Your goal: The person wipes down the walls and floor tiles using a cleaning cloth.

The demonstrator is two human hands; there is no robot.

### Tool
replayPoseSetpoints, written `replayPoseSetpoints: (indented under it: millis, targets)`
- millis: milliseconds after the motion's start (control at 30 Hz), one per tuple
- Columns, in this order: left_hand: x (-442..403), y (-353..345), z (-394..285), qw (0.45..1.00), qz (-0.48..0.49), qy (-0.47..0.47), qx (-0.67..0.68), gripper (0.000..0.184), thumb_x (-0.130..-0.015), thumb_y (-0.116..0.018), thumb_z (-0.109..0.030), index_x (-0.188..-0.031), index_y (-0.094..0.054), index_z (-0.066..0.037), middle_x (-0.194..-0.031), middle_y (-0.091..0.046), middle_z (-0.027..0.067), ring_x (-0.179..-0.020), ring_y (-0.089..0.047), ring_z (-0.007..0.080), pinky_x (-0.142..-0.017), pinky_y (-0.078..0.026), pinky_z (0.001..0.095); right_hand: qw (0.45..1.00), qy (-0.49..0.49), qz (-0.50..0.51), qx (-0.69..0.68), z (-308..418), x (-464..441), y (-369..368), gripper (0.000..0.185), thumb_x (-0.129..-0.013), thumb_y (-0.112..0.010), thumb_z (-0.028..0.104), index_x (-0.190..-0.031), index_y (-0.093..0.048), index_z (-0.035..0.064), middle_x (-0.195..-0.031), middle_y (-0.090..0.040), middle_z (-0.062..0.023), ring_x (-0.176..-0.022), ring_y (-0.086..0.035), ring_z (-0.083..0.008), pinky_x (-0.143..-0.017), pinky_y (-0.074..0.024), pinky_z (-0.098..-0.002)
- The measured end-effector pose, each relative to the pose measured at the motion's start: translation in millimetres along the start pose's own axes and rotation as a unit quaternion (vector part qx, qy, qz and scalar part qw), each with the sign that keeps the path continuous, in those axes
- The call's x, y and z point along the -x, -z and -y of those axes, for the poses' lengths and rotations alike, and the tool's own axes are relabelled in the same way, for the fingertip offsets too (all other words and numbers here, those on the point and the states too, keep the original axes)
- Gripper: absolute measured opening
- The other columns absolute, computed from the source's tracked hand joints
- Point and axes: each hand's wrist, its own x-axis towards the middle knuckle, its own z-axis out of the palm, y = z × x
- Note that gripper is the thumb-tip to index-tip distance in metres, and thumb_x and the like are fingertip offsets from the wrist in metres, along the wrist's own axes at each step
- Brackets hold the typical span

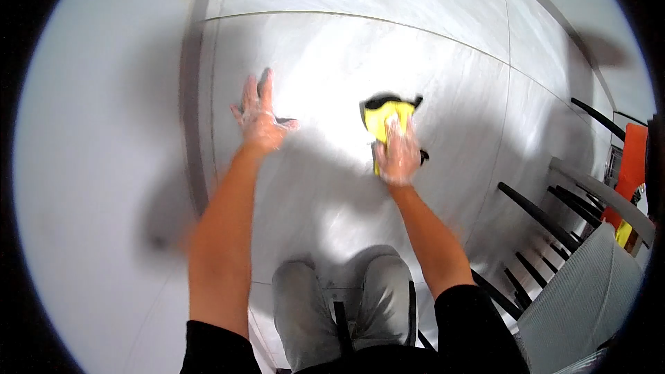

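Note:
A yellow cloth with black edging (385,116) lies bunched on the grey marbled floor tiles (443,97), right of the middle. My right hand (400,156) presses down on it, the fingers over the yellow fabric and the thumb side against its lower left part. Some of the cloth is hidden under the palm. To the left, my left hand (260,121) has its fingers spread and rests against the tile near the skirting, holding nothing. A shiny whitish film covers both hands; I cannot tell whether it is a thin clear glove or suds.
A white wall (104,138) with a grey skirting strip (191,83) runs along the left. At the right stand chairs with dark legs (537,215) and a grey ribbed seat (585,298). An orange item (631,163) shows behind them. My knees (381,284) are at the bottom.

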Motion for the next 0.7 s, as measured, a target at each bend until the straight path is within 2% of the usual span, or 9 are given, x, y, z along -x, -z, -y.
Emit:
replayPoseSetpoints:
  millis: [100,167,267,400,433,500,567,667,700]
  targets:
    - [65.9,-23.7,8.8,0.993,-0.068,0.088,-0.030,0.135,-0.064,-0.095,-0.041,-0.163,-0.005,-0.028,-0.169,-0.006,0.0184,-0.156,-0.012,0.0377,-0.122,-0.011,0.0672,0.999,0.017,-0.002,-0.047,-11.3,47.9,7.0,0.053,-0.079,-0.079,0.022,-0.128,-0.068,0.0069,-0.137,-0.065,-0.0129,-0.142,-0.047,-0.0339,-0.117,-0.0387,-0.0449]
    - [101.5,-27.4,13.7,0.986,0.061,0.154,0.014,0.137,-0.065,-0.094,-0.042,-0.164,0.001,-0.027,-0.170,0.002,0.0200,-0.157,0.002,0.0382,-0.122,-0.002,0.0667,0.996,-0.001,-0.029,-0.086,-15.1,65.9,1.5,0.051,-0.076,-0.080,0.020,-0.124,-0.070,0.0056,-0.136,-0.065,-0.0128,-0.142,-0.047,-0.0357,-0.117,-0.0394,-0.0463]
    - [117.8,-7.3,5.9,0.945,0.282,0.137,-0.096,0.149,-0.063,-0.094,-0.047,-0.162,0.014,-0.026,-0.168,0.016,0.0236,-0.155,0.015,0.0435,-0.120,0.001,0.0689,0.986,0.037,-0.108,-0.119,-17.6,60.0,-8.1,0.047,-0.072,-0.079,0.014,-0.118,-0.072,0.0052,-0.129,-0.069,-0.0134,-0.137,-0.052,-0.0387,-0.112,-0.0424,-0.0498]
    - [122.3,-12.8,29.4,0.952,0.288,0.096,-0.043,0.157,-0.061,-0.095,-0.049,-0.158,0.027,-0.026,-0.163,0.030,0.0256,-0.150,0.025,0.0472,-0.118,0.003,0.0707,0.985,-0.010,-0.140,-0.099,1.0,52.0,12.8,0.045,-0.072,-0.076,0.011,-0.116,-0.074,0.0063,-0.116,-0.073,-0.0172,-0.112,-0.065,-0.0402,-0.103,-0.0458,-0.0530]
    - [120.6,-13.7,29.8,0.950,0.293,0.094,-0.045,0.159,-0.061,-0.095,-0.050,-0.157,0.029,-0.025,-0.162,0.031,0.0262,-0.150,0.025,0.0479,-0.117,0.002,0.0717,0.986,-0.042,-0.127,-0.104,-0.2,49.3,9.2,0.036,-0.080,-0.071,0.012,-0.115,-0.073,0.0032,-0.110,-0.072,-0.0174,-0.102,-0.067,-0.0330,-0.096,-0.0492,-0.0446]
    - [118.2,-14.2,30.8,0.949,0.300,0.091,-0.047,0.161,-0.060,-0.096,-0.051,-0.156,0.031,-0.025,-0.161,0.032,0.0267,-0.150,0.025,0.0485,-0.117,0.001,0.0728,0.877,-0.245,-0.110,-0.399,36.2,27.9,32.3,0.033,-0.086,-0.066,0.014,-0.115,-0.071,0.0003,-0.105,-0.071,-0.0136,-0.096,-0.065,-0.0264,-0.090,-0.0495,-0.0381]
    - [116.9,-9.8,29.1,0.948,0.301,0.090,-0.044,0.160,-0.060,-0.096,-0.048,-0.156,0.030,-0.026,-0.162,0.031,0.0267,-0.150,0.025,0.0485,-0.117,0.001,0.0728,0.664,-0.357,-0.101,-0.649,58.8,3.9,45.4,0.028,-0.090,-0.062,0.015,-0.110,-0.068,-0.0027,-0.097,-0.064,-0.0048,-0.087,-0.058,-0.0169,-0.079,-0.0483,-0.0303]
    - [117.8,-10.7,34.9,0.952,0.294,0.083,-0.022,0.159,-0.060,-0.096,-0.046,-0.157,0.029,-0.028,-0.162,0.031,0.0264,-0.150,0.025,0.0483,-0.117,0.001,0.0728,0.525,-0.406,0.013,-0.748,46.9,-24.3,36.1,0.018,-0.088,-0.063,0.009,-0.103,-0.066,-0.0009,-0.095,-0.064,-0.0061,-0.081,-0.059,-0.0173,-0.076,-0.0495,-0.0327]
    - [117.0,-8.9,35.1,0.950,0.301,0.084,-0.020,0.157,-0.062,-0.095,-0.045,-0.157,0.028,-0.028,-0.162,0.030,0.0261,-0.150,0.025,0.0478,-0.117,0.002,0.0724,0.553,-0.424,0.031,-0.716,53.4,-38.9,36.9,0.020,-0.087,-0.064,0.008,-0.105,-0.067,-0.0011,-0.096,-0.065,-0.0062,-0.081,-0.059,-0.0174,-0.075,-0.0498,-0.0327]
